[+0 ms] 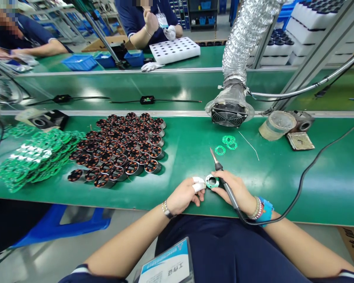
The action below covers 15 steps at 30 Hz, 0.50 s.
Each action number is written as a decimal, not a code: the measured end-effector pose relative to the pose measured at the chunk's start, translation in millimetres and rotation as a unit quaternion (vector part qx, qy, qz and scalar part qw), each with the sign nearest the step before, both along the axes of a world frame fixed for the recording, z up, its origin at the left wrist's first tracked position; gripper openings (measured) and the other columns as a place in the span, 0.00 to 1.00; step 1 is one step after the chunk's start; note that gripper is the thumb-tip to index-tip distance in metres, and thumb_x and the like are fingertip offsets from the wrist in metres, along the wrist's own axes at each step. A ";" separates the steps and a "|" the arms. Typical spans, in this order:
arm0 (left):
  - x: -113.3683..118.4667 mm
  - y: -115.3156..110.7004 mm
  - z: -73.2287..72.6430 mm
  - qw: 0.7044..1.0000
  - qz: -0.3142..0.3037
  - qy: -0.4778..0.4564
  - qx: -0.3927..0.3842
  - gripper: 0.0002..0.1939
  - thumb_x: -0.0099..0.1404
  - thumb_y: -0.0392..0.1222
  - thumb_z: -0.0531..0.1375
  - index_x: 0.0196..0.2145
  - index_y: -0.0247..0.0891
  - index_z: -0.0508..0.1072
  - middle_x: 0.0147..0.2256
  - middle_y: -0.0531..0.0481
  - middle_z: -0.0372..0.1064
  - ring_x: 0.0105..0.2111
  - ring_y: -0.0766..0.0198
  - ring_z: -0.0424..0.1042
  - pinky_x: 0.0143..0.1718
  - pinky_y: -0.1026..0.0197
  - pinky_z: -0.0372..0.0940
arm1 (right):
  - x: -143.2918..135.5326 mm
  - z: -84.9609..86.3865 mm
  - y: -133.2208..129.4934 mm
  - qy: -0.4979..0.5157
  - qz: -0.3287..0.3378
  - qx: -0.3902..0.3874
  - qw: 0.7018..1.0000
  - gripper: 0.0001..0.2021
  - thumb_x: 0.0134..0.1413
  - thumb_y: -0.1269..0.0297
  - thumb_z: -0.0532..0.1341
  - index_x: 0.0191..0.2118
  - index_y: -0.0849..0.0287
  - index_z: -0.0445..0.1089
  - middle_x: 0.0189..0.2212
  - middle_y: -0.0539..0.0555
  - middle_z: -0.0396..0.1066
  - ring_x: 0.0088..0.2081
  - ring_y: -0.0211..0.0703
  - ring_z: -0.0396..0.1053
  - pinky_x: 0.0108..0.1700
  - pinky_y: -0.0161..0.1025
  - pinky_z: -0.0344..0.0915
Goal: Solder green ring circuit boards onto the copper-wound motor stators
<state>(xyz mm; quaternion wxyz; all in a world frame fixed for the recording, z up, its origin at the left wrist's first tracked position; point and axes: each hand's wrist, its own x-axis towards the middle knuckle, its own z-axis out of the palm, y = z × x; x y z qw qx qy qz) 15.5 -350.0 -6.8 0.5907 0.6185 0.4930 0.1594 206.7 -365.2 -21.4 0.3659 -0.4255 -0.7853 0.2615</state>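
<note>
Right hand: We pinch a green ring board (208,184) between thumb and forefinger of our right hand (238,192), above the bench edge nearest us.
Left hand: Wrapped fingertips of our left hand (183,196) draw close together at the ring's left edge; whether they grip it, we cannot tell.
Soldering iron: The soldering iron (229,192) lies across our right hand, its bare tip angled up and away from us.
Loose rings: Just beyond the iron's tip, we see small green rings (228,140) on the green bench (183,145), with a thin bent wire (249,146) to their right.
Wound cores: Rows of copper-wound cores (119,150) stand left of our hands, beside heaped circuit boards (35,157).
Fan: A grilled fan (228,116) hangs under a silver duct (244,35).
Right side: We see a cloudy tub (276,126) near a square tin (300,141).
Across the bench: A person (150,23) sits behind a white tray (175,50) with dark holes.
</note>
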 end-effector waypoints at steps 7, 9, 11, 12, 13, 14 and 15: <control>-20.3 -1.5 -6.9 0.906 -0.057 0.107 0.406 0.09 0.62 0.38 0.54 0.35 0.39 0.74 0.35 0.46 0.72 0.35 0.62 0.71 0.38 0.61 0.66 | -0.7 1.3 0.5 0.010 0.009 -0.015 1.000 0.15 0.55 0.66 0.59 0.49 0.55 0.60 0.42 0.56 0.68 0.43 0.44 0.68 0.45 0.43 0.67; -18.9 -0.4 -7.4 0.888 -0.065 0.120 0.439 0.08 0.62 0.37 0.54 0.34 0.38 0.74 0.33 0.45 0.72 0.33 0.62 0.71 0.36 0.61 0.66 | -0.8 1.7 0.4 0.010 0.009 -0.012 1.000 0.15 0.55 0.66 0.58 0.49 0.55 0.60 0.41 0.56 0.68 0.43 0.44 0.68 0.45 0.43 0.67; -12.6 -0.2 -7.7 0.894 -0.048 0.123 0.429 0.07 0.60 0.37 0.55 0.30 0.36 0.72 0.29 0.46 0.71 0.27 0.64 0.70 0.30 0.63 0.66 | -1.3 1.9 -0.3 0.010 0.008 -0.006 1.000 0.15 0.54 0.67 0.59 0.49 0.55 0.60 0.41 0.56 0.68 0.42 0.44 0.68 0.45 0.42 0.67; -8.0 -0.7 -8.1 0.904 -0.025 0.122 0.410 0.05 0.58 0.36 0.56 0.28 0.35 0.71 0.26 0.48 0.69 0.24 0.66 0.68 0.27 0.65 0.65 | -1.6 1.8 -0.8 0.009 0.007 -0.003 1.000 0.16 0.54 0.68 0.59 0.49 0.56 0.60 0.41 0.56 0.68 0.42 0.44 0.68 0.44 0.42 0.67; -3.0 -1.7 -8.8 0.914 0.005 0.120 0.387 0.04 0.56 0.35 0.56 0.25 0.35 0.69 0.24 0.50 0.67 0.21 0.68 0.66 0.24 0.66 0.63 | -2.1 1.6 -1.3 0.008 0.005 0.000 1.000 0.16 0.54 0.68 0.59 0.48 0.56 0.60 0.40 0.56 0.68 0.41 0.44 0.68 0.44 0.41 0.67; 2.1 -3.4 -10.0 0.922 0.039 0.118 0.366 0.04 0.55 0.35 0.57 0.23 0.36 0.67 0.22 0.51 0.64 0.19 0.69 0.64 0.21 0.67 0.62 | -2.6 1.3 -1.9 0.005 0.002 0.005 1.000 0.15 0.54 0.68 0.59 0.48 0.56 0.60 0.40 0.56 0.68 0.41 0.44 0.67 0.43 0.41 0.67; 6.8 -5.7 -11.6 0.926 0.074 0.119 0.352 0.05 0.54 0.35 0.57 0.22 0.36 0.66 0.21 0.52 0.63 0.18 0.70 0.63 0.20 0.67 0.61 | -3.2 0.7 -2.5 0.004 -0.003 0.010 1.000 0.15 0.54 0.69 0.59 0.48 0.56 0.60 0.39 0.56 0.68 0.40 0.44 0.67 0.42 0.41 0.67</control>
